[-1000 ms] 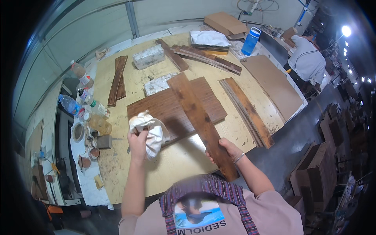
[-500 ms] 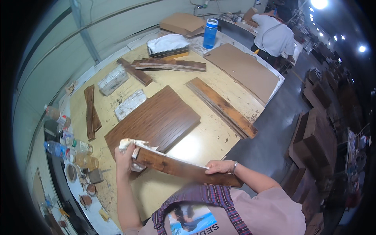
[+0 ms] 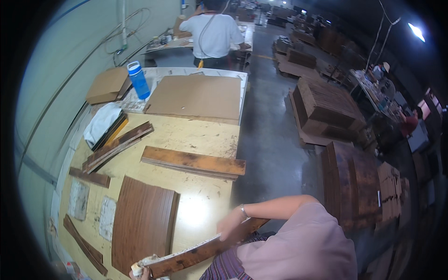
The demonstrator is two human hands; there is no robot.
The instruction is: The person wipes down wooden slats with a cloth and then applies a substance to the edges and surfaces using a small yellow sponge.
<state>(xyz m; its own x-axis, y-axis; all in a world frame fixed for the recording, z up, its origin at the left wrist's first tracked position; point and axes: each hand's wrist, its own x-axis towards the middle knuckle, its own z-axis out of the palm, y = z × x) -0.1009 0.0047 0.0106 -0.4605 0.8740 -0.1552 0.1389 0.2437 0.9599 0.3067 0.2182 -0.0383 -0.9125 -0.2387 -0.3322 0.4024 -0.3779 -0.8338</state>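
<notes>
A long, dark brown wooden plank (image 3: 189, 261) lies slantwise across the near edge of the table, in front of my body. My left hand (image 3: 143, 273), partly cut off by the lower rim, closes around the plank's left end together with a wadded white cloth (image 3: 136, 268). Farther along, my right hand (image 3: 230, 225) grips the plank's upper edge; its fingers are slightly blurred. Just beyond the plank is a row of brown wooden boards (image 3: 142, 224) packed side by side.
Loose planks (image 3: 193, 161) lie across the yellowish table (image 3: 210, 140), beside white wrapped blocks (image 3: 78, 199). A blue bottle (image 3: 139, 81) and a cardboard sheet (image 3: 196, 95) are at the far end. Beyond, a person in white (image 3: 213, 37) works; stacked boards (image 3: 326, 105) stand right of the aisle.
The view has swung right, so the table sits farther left and more of the aisle shows. Both hands still hold the plank, now tilted with its left end lower.
</notes>
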